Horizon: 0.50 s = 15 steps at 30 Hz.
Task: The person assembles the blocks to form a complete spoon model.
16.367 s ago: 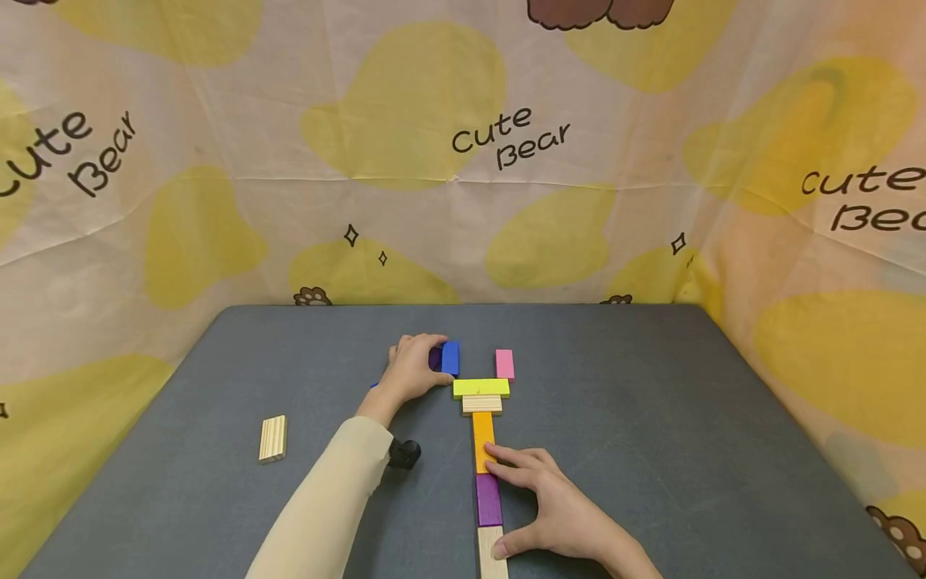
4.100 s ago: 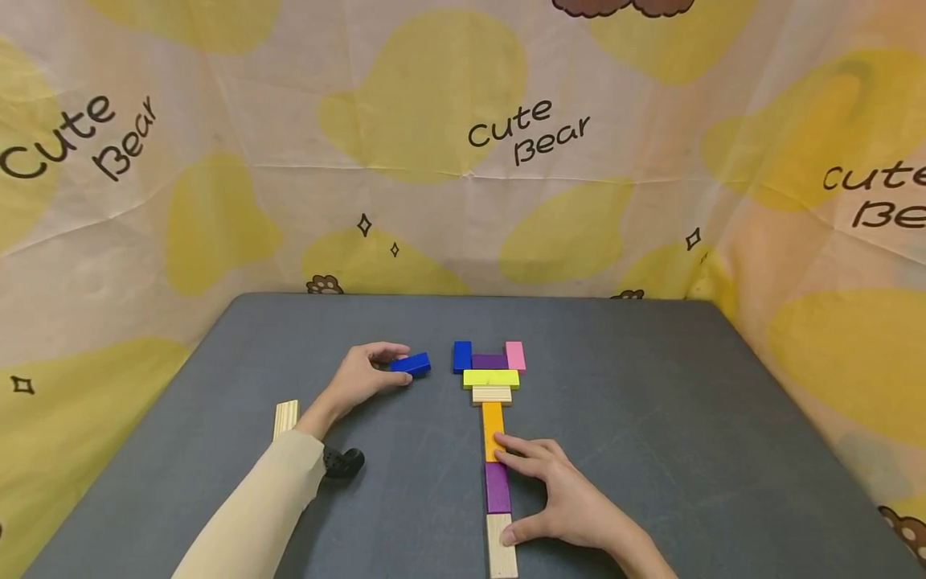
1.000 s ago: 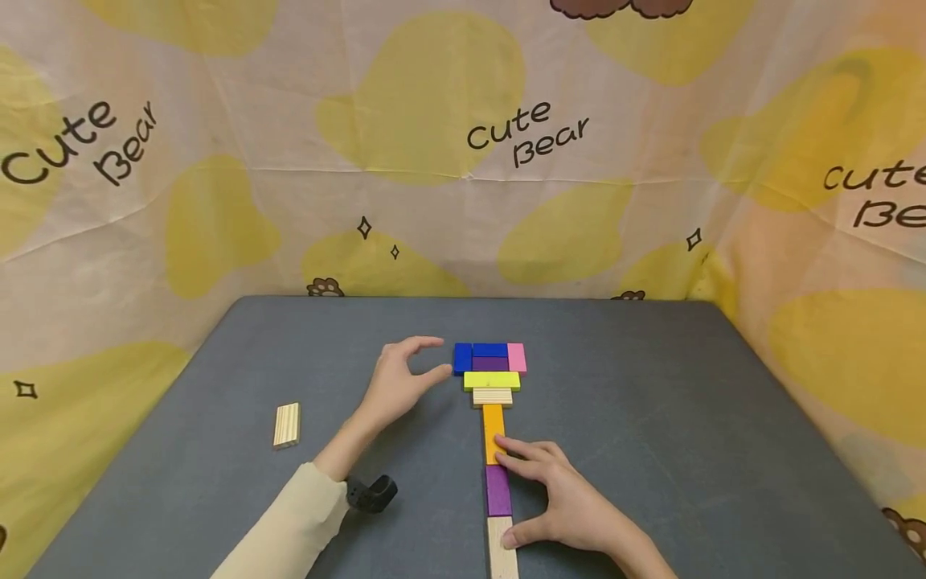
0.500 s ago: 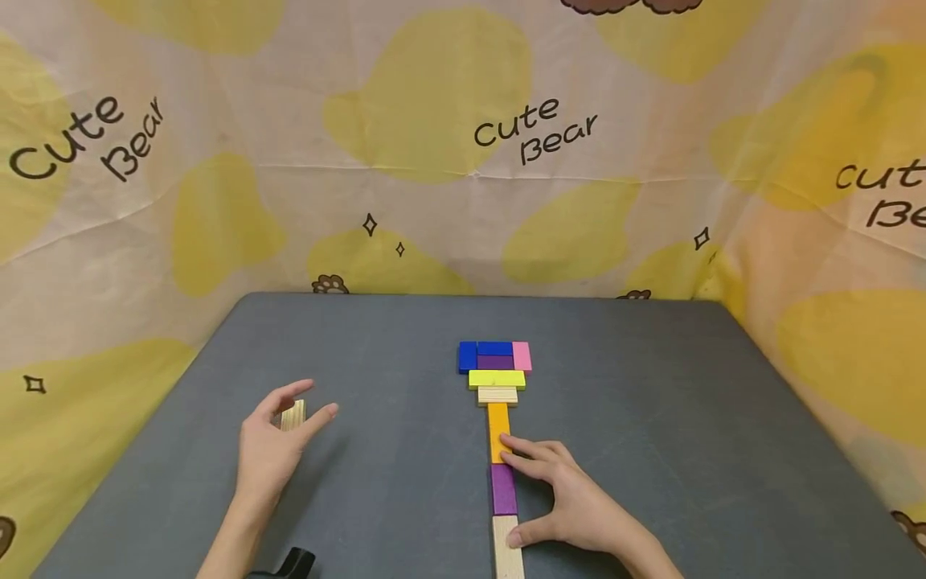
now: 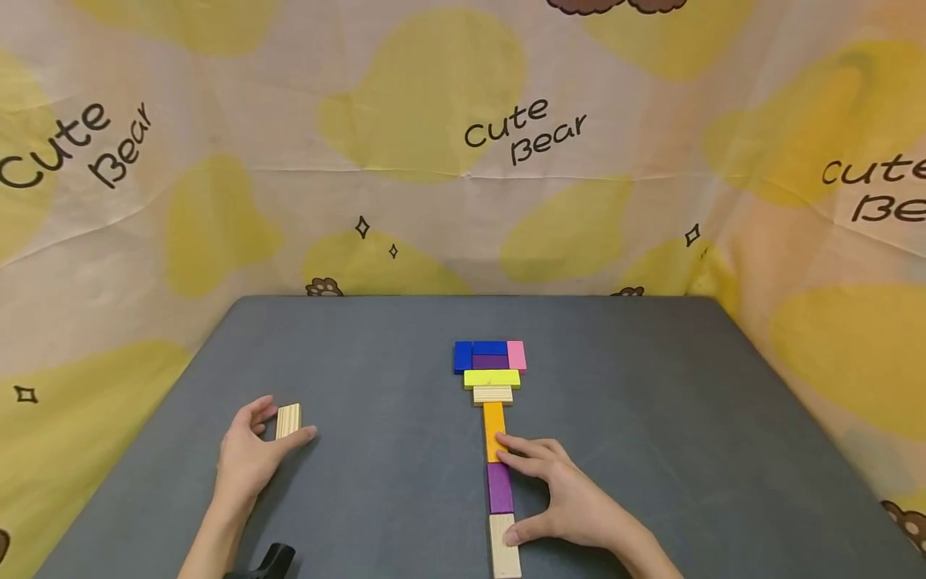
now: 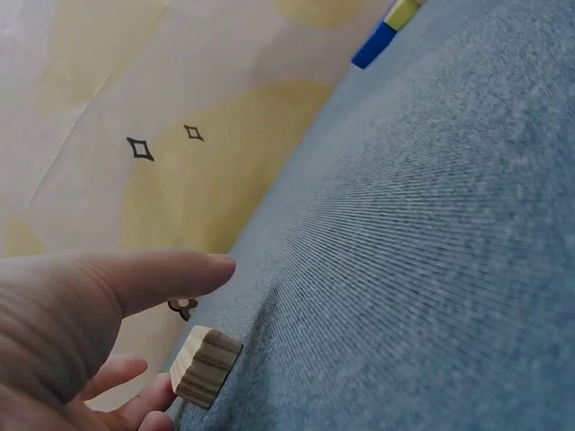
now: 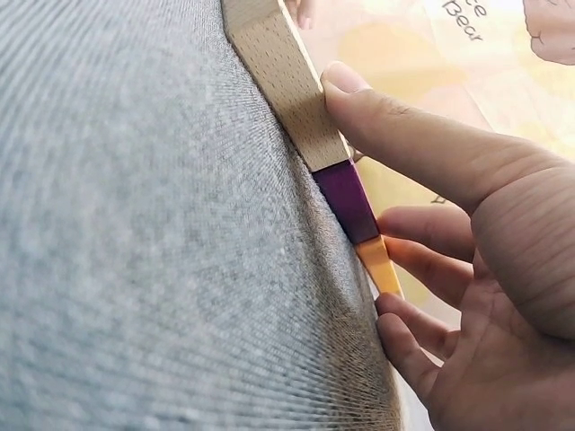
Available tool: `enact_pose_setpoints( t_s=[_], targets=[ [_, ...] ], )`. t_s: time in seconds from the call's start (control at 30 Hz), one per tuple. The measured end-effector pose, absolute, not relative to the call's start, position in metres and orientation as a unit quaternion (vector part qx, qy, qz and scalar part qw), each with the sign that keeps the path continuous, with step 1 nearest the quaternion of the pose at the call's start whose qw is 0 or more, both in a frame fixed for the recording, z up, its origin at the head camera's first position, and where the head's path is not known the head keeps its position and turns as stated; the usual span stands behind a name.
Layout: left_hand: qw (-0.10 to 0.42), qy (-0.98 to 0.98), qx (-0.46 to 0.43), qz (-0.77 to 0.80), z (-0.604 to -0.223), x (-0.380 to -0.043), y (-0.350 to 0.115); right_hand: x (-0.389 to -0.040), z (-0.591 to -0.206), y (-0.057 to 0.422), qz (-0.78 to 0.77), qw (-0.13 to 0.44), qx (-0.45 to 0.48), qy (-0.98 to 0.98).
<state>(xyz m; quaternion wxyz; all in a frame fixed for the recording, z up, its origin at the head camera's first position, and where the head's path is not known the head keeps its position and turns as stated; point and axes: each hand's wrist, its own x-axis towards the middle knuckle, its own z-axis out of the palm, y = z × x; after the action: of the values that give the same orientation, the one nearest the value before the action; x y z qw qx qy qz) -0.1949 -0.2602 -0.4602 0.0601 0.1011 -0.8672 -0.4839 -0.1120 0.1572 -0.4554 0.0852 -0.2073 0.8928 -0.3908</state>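
Observation:
My left hand (image 5: 249,458) reaches around a loose striped wooden block (image 5: 288,421) on the left of the table. In the left wrist view, the thumb stands apart from this wooden block (image 6: 207,366), while fingertips are close against its far side. My right hand (image 5: 571,498) rests along a column of blocks. Its fingertips touch the orange block (image 5: 493,425) and its thumb touches the plain wooden block (image 5: 503,555); a purple block (image 5: 500,492) lies between these two. In the right wrist view, the thumb lies against the side of the plain wooden block (image 7: 292,90).
Above the orange block lie a striped wooden block (image 5: 493,395) and a lime block (image 5: 492,378). Beyond them, a blue block (image 5: 463,357), another blue block (image 5: 489,347), a dark purple block (image 5: 489,362) and a pink block (image 5: 517,355) sit together. Patterned cloth (image 5: 405,104) surrounds the grey table.
My left hand set a second blue block between the upright blue and pink blocks, let go, then moved left and down to the loose wooden block. My right hand stayed on the column.

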Motion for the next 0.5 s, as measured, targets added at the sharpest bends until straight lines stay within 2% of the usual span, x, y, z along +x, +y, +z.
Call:
enact_pose_setpoints(
  t_s=[0.5],
  targets=[
    [0.068, -0.889, 0.093, -0.443, -0.4649, -0.1975, -0.2625, -0.1125, -0.4562, 0.1569, -0.394, 0.093, -0.205, 0.891]
  ],
)
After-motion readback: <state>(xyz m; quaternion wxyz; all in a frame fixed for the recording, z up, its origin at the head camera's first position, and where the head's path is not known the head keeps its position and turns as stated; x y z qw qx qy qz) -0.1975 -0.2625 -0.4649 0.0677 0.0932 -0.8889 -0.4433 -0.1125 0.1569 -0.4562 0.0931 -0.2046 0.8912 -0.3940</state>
